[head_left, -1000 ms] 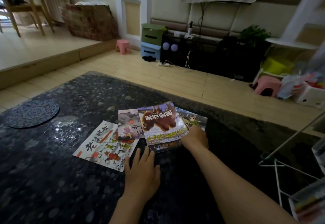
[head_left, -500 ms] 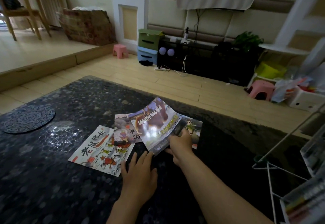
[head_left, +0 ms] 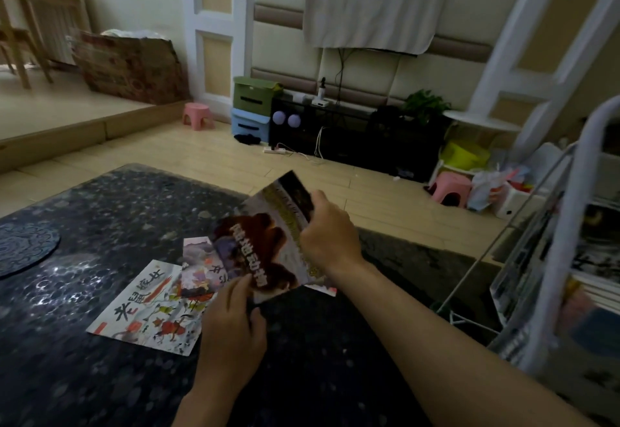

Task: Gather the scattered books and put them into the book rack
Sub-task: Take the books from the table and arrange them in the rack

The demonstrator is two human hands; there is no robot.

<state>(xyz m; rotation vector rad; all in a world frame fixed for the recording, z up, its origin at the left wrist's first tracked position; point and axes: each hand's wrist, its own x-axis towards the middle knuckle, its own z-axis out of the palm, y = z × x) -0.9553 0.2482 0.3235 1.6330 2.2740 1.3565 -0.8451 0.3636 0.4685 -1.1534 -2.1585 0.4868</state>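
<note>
Head view.
- Item 1: brown-cover book (head_left: pixel 265 242) is held tilted above table (head_left: pixel 100 212) ctr. Its far edge is gripped by R hand (head_left: pixel 327 235), fingers curled round it.
- L hand (head_left: pixel 231 329): index tip is laid on that cover's near corner, thumb beside the edge. Whether it's a true pinch can't be told.
- Items 2–3: white-cover book (head_left: pixel 147 309) & purple-cover book (head_left: pixel 201 269) are laid flat on table, ctr-left, overlapped.
- Book rack (head_left: pixel 553 275) is stood off table's right side, w/ books in it.
- Round mat (head_left: pixel 23 252) is laid at table's left edge.
</note>
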